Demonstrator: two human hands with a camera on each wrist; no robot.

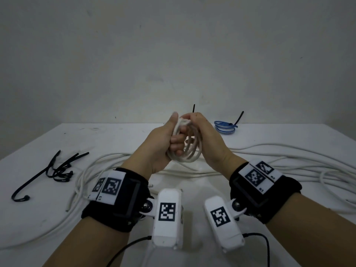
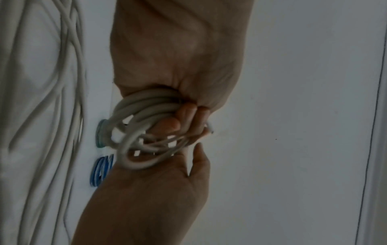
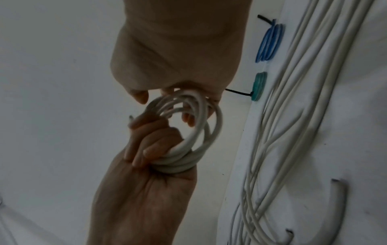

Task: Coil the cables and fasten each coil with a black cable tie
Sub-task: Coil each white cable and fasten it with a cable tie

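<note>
Both hands hold a small coil of white cable (image 1: pixel 190 154) up over the white table (image 1: pixel 192 189). My left hand (image 1: pixel 174 143) grips one side of the coil (image 2: pixel 134 116) in a fist, thumb up; a cut cable end (image 2: pixel 210 129) sticks out past its fingers. My right hand (image 1: pixel 194 122) holds the coil's top, fingers curled over the strands (image 3: pixel 209 132). The left hand (image 2: pixel 188 116) and right hand (image 2: pixel 167 174) nearly touch. In the right wrist view the right hand (image 3: pixel 167 74) is above and the left hand (image 3: pixel 155 144) below. Loose black cable ties (image 1: pixel 61 168) lie at the left.
A blue coil (image 1: pixel 225 129) fastened with a black tie lies at the back right. A teal coil (image 3: pixel 258 86) with a tie sits beside it, hidden behind my hands in the head view. Long loose white cables (image 1: pixel 289 157) sprawl across the table's middle and right.
</note>
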